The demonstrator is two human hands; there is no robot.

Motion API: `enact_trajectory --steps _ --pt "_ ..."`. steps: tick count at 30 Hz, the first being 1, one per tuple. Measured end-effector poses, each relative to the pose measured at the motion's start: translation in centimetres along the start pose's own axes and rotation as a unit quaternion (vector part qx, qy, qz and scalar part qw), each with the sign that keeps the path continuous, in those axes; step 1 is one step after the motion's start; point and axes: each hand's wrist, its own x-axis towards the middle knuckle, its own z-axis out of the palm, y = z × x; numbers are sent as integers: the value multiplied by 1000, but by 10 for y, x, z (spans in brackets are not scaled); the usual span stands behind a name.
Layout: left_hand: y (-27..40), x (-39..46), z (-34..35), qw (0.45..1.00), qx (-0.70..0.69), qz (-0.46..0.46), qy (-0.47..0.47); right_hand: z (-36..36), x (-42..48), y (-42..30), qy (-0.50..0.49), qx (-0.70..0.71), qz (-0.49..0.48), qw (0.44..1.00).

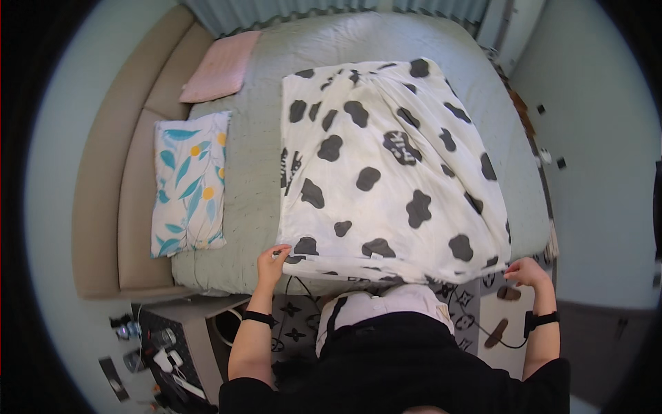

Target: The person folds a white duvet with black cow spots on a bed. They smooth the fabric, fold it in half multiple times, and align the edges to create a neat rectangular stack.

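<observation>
A white blanket with black cow spots is spread over the right part of the bed, wrinkled along folds that fan out from its far edge. My left hand pinches its near left corner. At the near right corner, the fingertips of my right hand grip the fabric. Between both hands the near edge is stretched roughly straight, just in front of my waist. One dark spot on the cloth bears lettering.
A pale green sheet covers the mattress. Against the beige headboard lie a leaf-print pillow and a pink pillow. A cluttered nightstand stands at lower left. Brown slippers rest on the floor at right.
</observation>
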Motion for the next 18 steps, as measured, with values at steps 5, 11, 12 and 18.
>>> enact_trajectory --steps 5,11,12,18 --pt "5 15 -6 993 -32 4 -112 68 -87 40 50 108 91 989" --pt "0 10 7 986 -87 14 -140 131 -216 37 73 210 168 960" --pt "-4 9 8 986 -89 18 -140 135 -232 35 93 212 192 954" --pt "-12 5 7 987 -95 17 -126 161 -317 66 141 279 242 919"
